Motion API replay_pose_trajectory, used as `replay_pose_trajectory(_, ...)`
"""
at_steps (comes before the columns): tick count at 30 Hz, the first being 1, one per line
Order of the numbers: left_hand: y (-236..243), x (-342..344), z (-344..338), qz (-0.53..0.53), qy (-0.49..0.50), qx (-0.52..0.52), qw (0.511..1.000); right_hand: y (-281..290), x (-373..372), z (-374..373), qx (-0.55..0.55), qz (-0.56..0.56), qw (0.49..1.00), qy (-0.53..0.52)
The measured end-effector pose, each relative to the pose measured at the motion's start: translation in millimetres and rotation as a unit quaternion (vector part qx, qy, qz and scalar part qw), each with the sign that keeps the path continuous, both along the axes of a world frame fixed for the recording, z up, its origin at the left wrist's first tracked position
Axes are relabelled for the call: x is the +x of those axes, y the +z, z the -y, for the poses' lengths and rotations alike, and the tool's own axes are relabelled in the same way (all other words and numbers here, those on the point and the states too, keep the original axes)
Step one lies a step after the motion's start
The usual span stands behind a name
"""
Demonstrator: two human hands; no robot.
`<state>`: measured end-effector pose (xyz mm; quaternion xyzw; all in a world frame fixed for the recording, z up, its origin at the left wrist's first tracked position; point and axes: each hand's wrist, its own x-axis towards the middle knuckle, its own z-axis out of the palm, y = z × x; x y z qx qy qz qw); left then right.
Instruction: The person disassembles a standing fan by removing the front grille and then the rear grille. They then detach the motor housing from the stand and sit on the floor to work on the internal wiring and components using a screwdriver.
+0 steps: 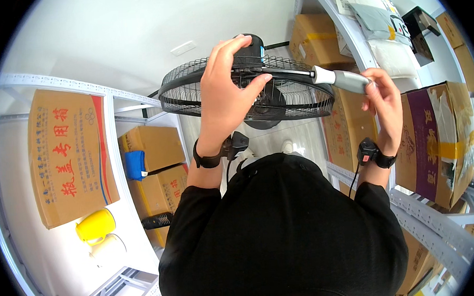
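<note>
A black fan (303,91) with a wire cage stands upright in front of me, its dark motor housing behind and its round base on the floor below. My left hand (226,87) grips the top of the fan, fingers over the far side towards the motor and thumb on the near side. A screwdriver (350,80) with a grey and white handle lies almost level across the cage's upper rim. My right hand (384,94) pinches the end of its handle. The shaft points left to the rim between my left thumb and fingers; its exact tip is hard to make out.
Metal shelving runs along both sides. At left are a large cardboard box (68,157), a yellow mug (96,226), a white mug (111,250) and a blue packet (135,165). Beside my right arm stands a purple and brown carton (427,138). Wrapped parcels (395,56) lie behind.
</note>
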<state>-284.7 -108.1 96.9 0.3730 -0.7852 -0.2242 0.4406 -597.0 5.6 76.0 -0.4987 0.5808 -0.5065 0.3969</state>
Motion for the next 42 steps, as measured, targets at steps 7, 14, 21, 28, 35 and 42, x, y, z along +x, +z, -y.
replay_pose_trajectory(7, -1.3, 6.8, 5.7, -0.047, -0.044, 0.036, 0.997, -7.3, 13.9, 4.1, -0.082, 0.029, 0.996, -0.010)
replay_pose_trajectory(14, 2.3, 3.7, 0.0, -0.029, -0.038, 0.035, 0.998, -0.5, 5.1, 2.7, 0.033, 0.038, 0.998, -0.048)
replay_pose_trajectory(21, -1.4, 10.4, 6.1, -0.071, -0.086, 0.063, 0.992, -8.1, 28.7, 9.6, -0.120, -0.005, 0.991, -0.057)
replay_pose_trajectory(28, -4.9, 9.9, 6.2, -0.101, -0.088, 0.059, 0.989, -2.8, -1.0, 1.8, 0.020, -0.001, 1.000, -0.016)
replay_pose_trajectory(35, -6.8, 14.0, 9.0, -0.116, -0.104, 0.069, 0.985, -12.4, 16.0, 9.1, -0.087, -0.036, 0.995, -0.043)
replay_pose_trajectory(42, -5.8, 15.0, 7.4, -0.100, -0.119, 0.075, 0.985, 0.0, 5.8, -0.7, 0.009, 0.021, 1.000, 0.016)
